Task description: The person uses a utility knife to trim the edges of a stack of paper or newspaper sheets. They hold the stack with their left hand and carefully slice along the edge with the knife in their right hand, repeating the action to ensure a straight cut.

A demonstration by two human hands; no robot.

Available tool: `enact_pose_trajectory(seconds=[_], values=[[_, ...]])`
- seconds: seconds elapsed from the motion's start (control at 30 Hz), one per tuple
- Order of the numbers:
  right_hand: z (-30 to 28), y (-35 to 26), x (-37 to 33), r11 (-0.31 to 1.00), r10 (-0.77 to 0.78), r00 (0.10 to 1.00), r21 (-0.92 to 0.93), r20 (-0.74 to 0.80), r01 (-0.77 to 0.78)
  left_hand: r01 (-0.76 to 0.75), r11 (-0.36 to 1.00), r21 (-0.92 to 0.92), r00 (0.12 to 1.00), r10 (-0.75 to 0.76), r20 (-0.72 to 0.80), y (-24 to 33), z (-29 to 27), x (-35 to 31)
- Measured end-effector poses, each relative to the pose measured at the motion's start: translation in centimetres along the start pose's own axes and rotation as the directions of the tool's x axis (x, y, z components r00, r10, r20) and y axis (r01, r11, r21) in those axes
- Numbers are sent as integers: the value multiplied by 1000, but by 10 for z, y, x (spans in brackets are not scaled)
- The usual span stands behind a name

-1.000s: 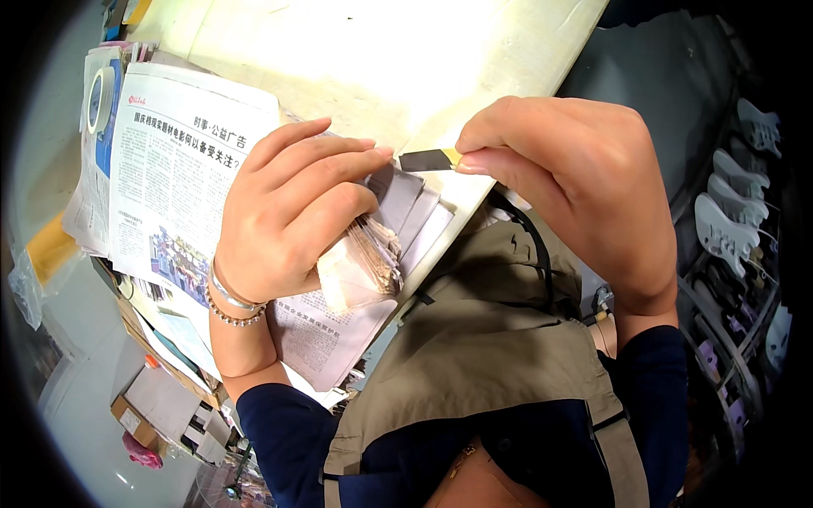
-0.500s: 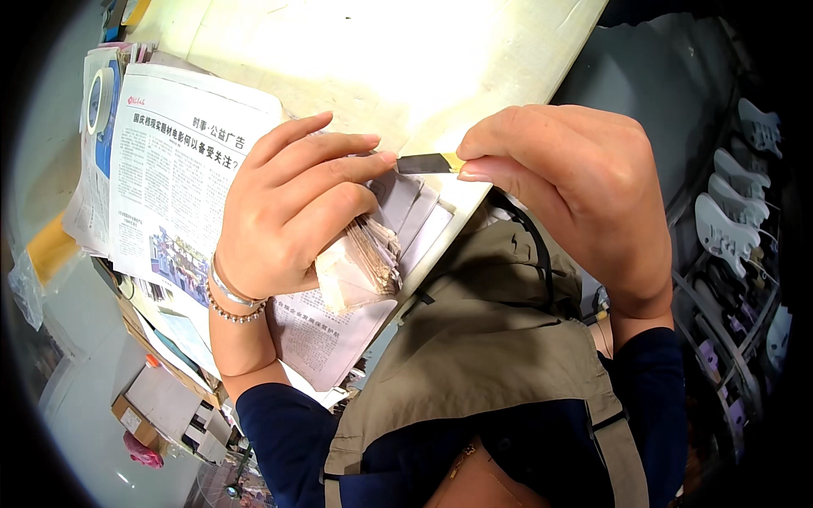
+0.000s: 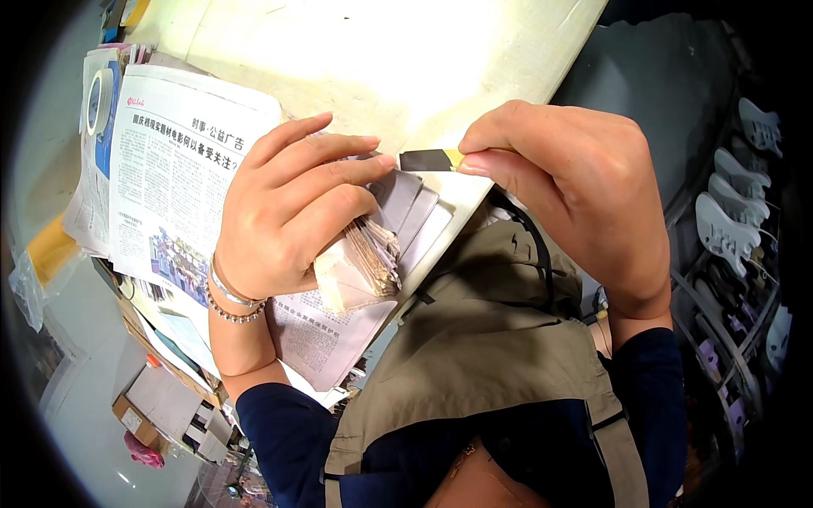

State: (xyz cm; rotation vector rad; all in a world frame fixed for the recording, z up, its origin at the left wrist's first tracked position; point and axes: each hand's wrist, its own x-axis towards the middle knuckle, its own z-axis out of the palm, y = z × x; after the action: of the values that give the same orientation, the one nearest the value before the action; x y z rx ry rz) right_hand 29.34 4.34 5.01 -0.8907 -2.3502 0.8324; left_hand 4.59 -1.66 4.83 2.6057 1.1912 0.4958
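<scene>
The right hand (image 3: pixel 567 173) was found grasping a small flat strip, dark grey to black with a yellow end (image 3: pixel 427 161), pinched at its yellow end between thumb and forefinger. The strip is suspended above the bench with a pale cream top (image 3: pixel 474 80), close to the right edge, its dark end pointing at the left hand (image 3: pixel 296 212). The left hand lies palm down, fingers extended, one fingertip at the dark end of the strip; contact there, or a slight gap, cannot be determined. The left thumb is hidden, so whether that hand grips anything cannot be told. Directly under it, by the right edge toward the near corner, sits a thick bundle of layered, yellowed paper with worn edges (image 3: pixel 364 267), upon printed grey-white newspaper sheets (image 3: pixel 174 148) covering the left side of the bench. A white ring-shaped tape roll (image 3: pixel 100 100) lies by the left edge. In this inspector's judgement, the step in hand is close fingertip handling of the strip. Any next move calls for a firm pinch on the yellow end, the strip kept flat, and accurate alignment with the left fingertips.
</scene>
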Motion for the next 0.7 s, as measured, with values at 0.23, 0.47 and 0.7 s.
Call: enact_pose_trajectory(seconds=[0.23,0.47,0.7], values=[[2,1,0,1000,9,1000,22,-6,-9,4,1000,-8,1000,-4,4,0,2,-1],[2,0,0,1000,1,1000,27,0,-1,-4,1000,-4,1000,4,7,-2,3,-1],[3,0,-1,999,15,1000,36,-2,-15,-11,1000,-7,1000,11,14,-2,1,0]])
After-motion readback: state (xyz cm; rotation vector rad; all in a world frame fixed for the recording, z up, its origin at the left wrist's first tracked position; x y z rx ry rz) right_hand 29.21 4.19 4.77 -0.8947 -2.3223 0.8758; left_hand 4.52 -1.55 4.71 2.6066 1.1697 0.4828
